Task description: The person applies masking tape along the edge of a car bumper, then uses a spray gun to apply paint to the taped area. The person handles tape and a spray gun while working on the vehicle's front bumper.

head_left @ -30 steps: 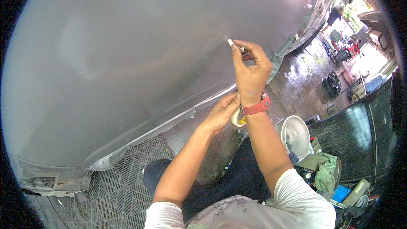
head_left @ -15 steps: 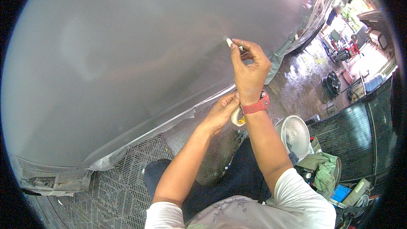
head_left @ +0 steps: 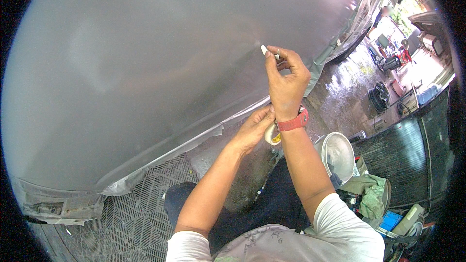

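Observation:
A large grey car body panel (head_left: 160,58) with a smooth, dull surface fills the left and upper part of the head view. Close to that surface, my right hand (head_left: 287,80) pinches a small white rolled piece (head_left: 264,50) between thumb and fingers; whether it is folded tape I cannot tell. Its tip points at a faint pale mark on the grey. My left hand (head_left: 253,128), closed on a roll of masking tape (head_left: 270,138), is just below my right wrist, which wears a red watch. The wrist partly hides the roll.
Masking film (head_left: 170,154) runs along the panel's lower edge. A slatted grate (head_left: 141,213) lies at lower left. To my right stand a white bucket (head_left: 338,157), a green cloth (head_left: 373,199) and a blue box (head_left: 390,221). A wheel rim (head_left: 378,98) rests farther off, with a person (head_left: 379,19) beyond.
My right hand has drawn back very slightly from the grey panel with the white piece. My left hand and the tape roll stay in place.

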